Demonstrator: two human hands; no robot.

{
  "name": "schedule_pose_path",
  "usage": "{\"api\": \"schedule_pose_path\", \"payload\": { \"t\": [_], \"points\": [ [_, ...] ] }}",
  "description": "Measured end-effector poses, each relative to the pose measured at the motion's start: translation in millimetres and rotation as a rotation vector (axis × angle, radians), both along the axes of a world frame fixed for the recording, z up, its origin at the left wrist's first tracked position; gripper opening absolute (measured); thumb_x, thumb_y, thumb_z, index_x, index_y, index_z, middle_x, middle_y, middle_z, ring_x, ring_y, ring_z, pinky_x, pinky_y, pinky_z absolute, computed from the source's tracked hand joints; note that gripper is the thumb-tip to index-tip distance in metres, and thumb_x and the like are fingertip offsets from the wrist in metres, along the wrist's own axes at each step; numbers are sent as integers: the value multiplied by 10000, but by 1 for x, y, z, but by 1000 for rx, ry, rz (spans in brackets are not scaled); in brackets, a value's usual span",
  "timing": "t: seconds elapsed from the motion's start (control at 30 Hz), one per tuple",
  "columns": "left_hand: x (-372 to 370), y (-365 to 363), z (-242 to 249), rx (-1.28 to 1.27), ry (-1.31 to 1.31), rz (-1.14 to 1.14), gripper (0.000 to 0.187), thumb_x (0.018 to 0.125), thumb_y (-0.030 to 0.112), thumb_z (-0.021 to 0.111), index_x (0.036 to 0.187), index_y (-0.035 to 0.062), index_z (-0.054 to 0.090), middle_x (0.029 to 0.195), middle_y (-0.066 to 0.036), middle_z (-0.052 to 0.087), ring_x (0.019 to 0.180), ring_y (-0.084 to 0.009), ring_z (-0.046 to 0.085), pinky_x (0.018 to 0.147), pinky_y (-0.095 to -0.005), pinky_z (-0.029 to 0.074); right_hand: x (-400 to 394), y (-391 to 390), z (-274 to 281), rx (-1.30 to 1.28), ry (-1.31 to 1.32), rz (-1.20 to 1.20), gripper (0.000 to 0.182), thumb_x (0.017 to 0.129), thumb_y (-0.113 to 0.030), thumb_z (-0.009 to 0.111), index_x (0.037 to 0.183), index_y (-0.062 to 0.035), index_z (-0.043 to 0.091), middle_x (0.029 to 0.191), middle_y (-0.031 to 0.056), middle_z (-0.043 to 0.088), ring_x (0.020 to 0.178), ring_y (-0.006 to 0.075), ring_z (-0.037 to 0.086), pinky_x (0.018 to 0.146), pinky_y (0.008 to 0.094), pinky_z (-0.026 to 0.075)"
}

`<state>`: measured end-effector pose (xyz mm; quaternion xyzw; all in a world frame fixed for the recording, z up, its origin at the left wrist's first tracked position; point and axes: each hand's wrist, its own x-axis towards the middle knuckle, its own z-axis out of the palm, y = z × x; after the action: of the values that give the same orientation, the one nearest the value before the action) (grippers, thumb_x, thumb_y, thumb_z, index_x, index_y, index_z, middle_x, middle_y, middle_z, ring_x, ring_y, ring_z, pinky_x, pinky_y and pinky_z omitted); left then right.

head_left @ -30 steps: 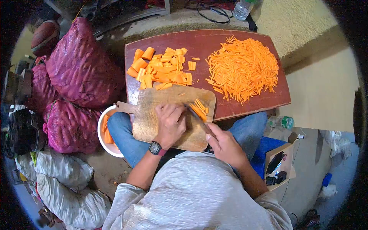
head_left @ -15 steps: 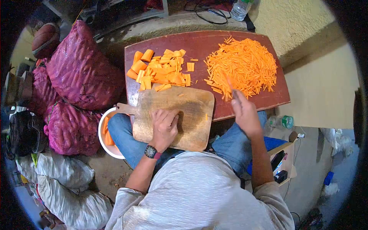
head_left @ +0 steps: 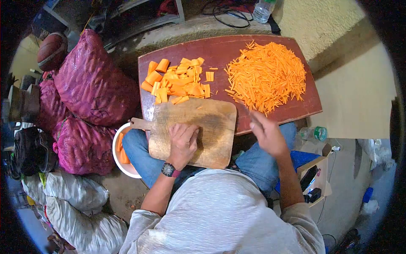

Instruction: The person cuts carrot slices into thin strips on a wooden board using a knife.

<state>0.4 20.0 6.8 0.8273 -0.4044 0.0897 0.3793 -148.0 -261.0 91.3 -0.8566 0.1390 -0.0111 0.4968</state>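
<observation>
My left hand (head_left: 183,142) rests on the wooden cutting board (head_left: 165,116) with its fingers curled; whether anything is under them is hidden. My right hand (head_left: 269,134) is closed round a knife (head_left: 249,111), partly blurred, its blade pointing up and left past the board's right edge. Behind the board, on the red table (head_left: 224,48), carrot chunks and slices (head_left: 177,80) lie at the left. A large heap of carrot sticks (head_left: 268,76) is at the right, just beyond the knife.
Pink mesh sacks (head_left: 91,80) stand at the left, with white sacks (head_left: 84,216) below them. A white basin (head_left: 129,170) holding carrots is beside my left knee. Plastic bottles (head_left: 320,133) and a wooden box (head_left: 323,169) are at the right.
My right hand has moved slightly down from the carrot-stick heap, and the knife now points more to the left, nearer the board. My left hand has barely moved.
</observation>
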Motion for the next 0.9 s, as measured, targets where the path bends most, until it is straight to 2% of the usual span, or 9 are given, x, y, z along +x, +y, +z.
{"api": "schedule_pose_path", "payload": {
  "t": [0.07,0.2,0.23,0.33,0.53,0.63,0.73,0.8,0.9],
  "points": [
    [-1,-2,2,29,-54,6,171,892,43,815,1057,51,771,903,-99,676,920,-316,624,867,-449,442,12,-7,-4,-62,-13,-129,395,1095,-140,623,1456,20,639,1159,194,787,1080,196,744,958,376,573],
    [1,-2,5,27,-18,-7,136,908,78,823,1033,48,776,919,-101,683,914,-325,626,860,-450,443,27,23,3,6,-47,194,402,1070,-128,646,1441,26,648,1156,265,773,1040,315,788,917,414,582],
    [5,-1,3,-6,50,7,132,908,88,827,1023,45,777,926,-102,687,910,-329,629,855,-456,445,31,28,0,-2,26,248,417,1060,-112,644,1455,24,631,1161,295,759,1055,406,777,928,431,585],
    [22,2,9,-24,87,65,130,906,100,832,1007,39,776,935,-108,695,906,-338,638,852,-465,454,34,37,-7,-200,-83,71,425,1059,-98,635,1466,20,612,1174,307,751,1086,454,763,930,445,587],
    [100,1,28,19,-27,121,175,880,112,836,1027,51,764,984,-115,685,975,-344,656,920,-472,474,19,32,-3,-27,-95,67,379,1049,-115,655,1394,40,629,1101,315,747,1065,473,761,881,472,588],
    [131,-5,48,143,-414,159,226,867,120,808,1080,71,749,1037,-105,668,1051,-318,649,971,-488,450,19,39,-4,-49,-7,43,333,1043,-124,665,1331,42,651,1054,322,745,1016,503,741,847,494,582],
    [136,-19,72,325,-547,-87,195,824,126,727,1015,88,714,1027,-95,645,1066,-296,645,994,-480,431,18,45,-1,-5,42,19,343,1039,-124,667,1343,34,651,1056,325,746,1026,500,742,846,500,581],
    [128,-33,87,431,-410,-260,194,853,179,784,1009,85,716,1013,-82,655,1044,-283,651,988,-471,439,14,53,-6,-32,46,55,378,1031,-121,678,1379,20,642,1082,322,747,1038,498,741,852,510,586],
    [115,-59,92,440,-423,-342,161,888,200,766,977,85,697,961,-80,640,1006,-284,641,961,-453,443,9,69,-12,-265,-20,108,465,995,-144,737,1420,5,621,1108,291,742,1033,485,733,885,522,593]
  ]
}}
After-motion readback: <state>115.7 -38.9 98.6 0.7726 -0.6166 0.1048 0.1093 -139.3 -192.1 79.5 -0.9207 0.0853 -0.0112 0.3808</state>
